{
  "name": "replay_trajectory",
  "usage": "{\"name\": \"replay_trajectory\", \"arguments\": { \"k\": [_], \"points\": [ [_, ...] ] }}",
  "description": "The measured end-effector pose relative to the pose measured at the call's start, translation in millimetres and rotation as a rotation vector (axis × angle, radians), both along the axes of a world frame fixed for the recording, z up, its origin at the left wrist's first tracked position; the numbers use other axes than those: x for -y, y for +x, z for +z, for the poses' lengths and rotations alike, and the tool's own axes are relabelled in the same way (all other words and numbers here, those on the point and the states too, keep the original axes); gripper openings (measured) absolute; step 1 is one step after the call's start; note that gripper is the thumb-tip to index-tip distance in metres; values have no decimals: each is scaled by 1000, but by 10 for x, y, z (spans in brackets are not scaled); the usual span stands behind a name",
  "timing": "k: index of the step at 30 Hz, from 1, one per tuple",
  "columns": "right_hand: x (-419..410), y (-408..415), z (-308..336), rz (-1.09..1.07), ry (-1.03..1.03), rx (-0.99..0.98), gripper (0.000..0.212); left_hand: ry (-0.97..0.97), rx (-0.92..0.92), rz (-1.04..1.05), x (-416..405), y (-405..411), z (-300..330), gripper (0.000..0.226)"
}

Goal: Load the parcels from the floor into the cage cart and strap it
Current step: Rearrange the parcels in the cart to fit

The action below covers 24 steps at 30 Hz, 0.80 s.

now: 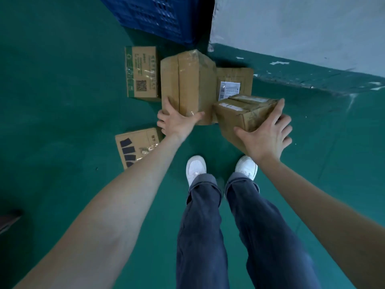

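Cardboard parcels are gripped one per hand: the tall parcel [187,84] by the left hand [177,122], the smaller parcel [243,115] by the right hand [264,136], tilted off the floor [62,80], apparently for carrying together.

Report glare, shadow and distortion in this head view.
Head view: glare streaks the clear tape on the tall parcel under the left hand; soft shadow lies beside the blue crate; wide-angle lens stretches both forearms; the right hand and its parcel look sharp.
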State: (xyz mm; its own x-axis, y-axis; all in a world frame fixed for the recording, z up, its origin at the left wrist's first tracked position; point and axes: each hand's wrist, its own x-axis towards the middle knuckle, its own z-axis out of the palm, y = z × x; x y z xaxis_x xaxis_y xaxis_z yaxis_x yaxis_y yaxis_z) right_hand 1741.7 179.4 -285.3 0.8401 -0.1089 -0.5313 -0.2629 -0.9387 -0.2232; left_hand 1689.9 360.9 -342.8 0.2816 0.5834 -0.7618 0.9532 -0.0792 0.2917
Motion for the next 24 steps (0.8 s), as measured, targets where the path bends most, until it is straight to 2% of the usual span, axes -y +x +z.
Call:
{"name": "replay_trajectory", "arguments": {
  "k": [6,15,19,24],
  "points": [
    [164,-244,1144,13,6,34,125,118,-49,-32,383,-608,1317,121],
    [481,-935,2782,178,72,60,125,269,32,-40,724,-1604,3146,118],
    [607,-1143,3173,319,108,93,124,358,96,-45,860,-1972,3533,115],
    [668,-1439,3543,591,139,125,123,488,75,-36,1027,-2534,3872,115]
  ]
}}
